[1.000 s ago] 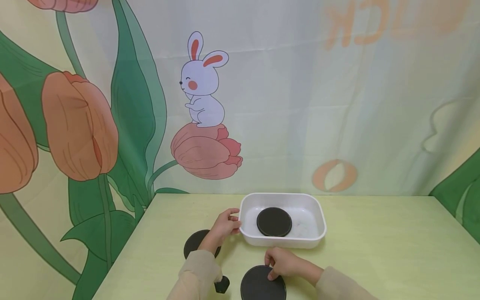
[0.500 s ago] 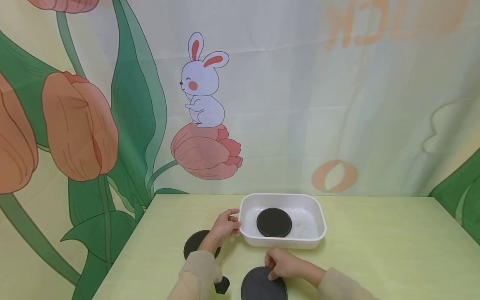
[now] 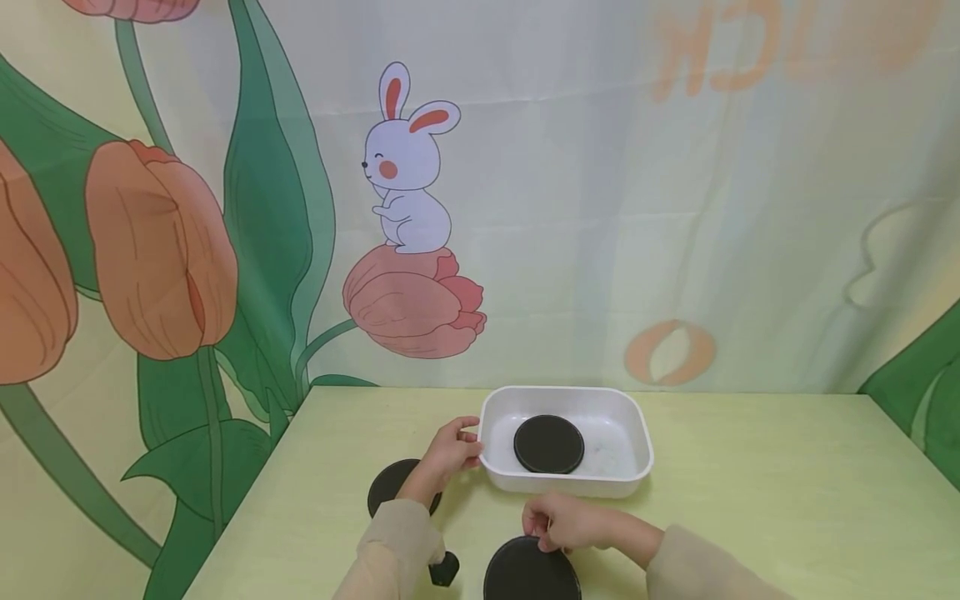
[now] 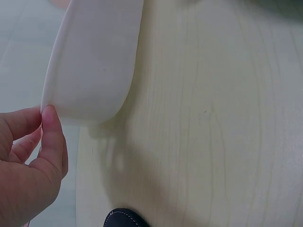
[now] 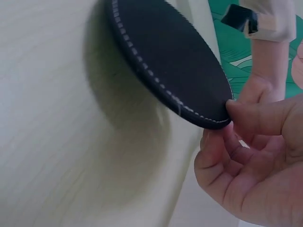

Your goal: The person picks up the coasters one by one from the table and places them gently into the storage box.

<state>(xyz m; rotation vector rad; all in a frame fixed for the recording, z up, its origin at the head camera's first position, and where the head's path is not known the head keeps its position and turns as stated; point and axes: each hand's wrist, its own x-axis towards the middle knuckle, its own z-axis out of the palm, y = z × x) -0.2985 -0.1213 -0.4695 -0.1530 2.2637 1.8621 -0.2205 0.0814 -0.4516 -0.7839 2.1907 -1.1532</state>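
My left hand point(image 3: 452, 446) pinches the left rim of a white rectangular tub point(image 3: 639, 483), its thumb and fingertips on the edge in the left wrist view. With thumb and fingers, my right hand point(image 3: 573, 521) pinches the far edge of a round black coaster point(image 3: 531, 575) with white stitching. In the right wrist view that coaster point(image 5: 165, 52) tilts above the tabletop and casts a shadow. Another black coaster point(image 3: 548, 444) lies inside the tub. A third coaster point(image 3: 392, 486) rests on the table, partly hidden behind my left forearm.
The pale wood-grain table point(image 3: 772, 492) extends to both sides of the tub. Behind it hangs a curtain point(image 3: 555, 208) printed with tulips and a rabbit. A small black device point(image 3: 445, 569) sits at my left sleeve.
My right hand has shifted slightly left along the coaster's far edge, and the coaster has moved slightly toward me and to the right. My left hand stays at the tub's rim.
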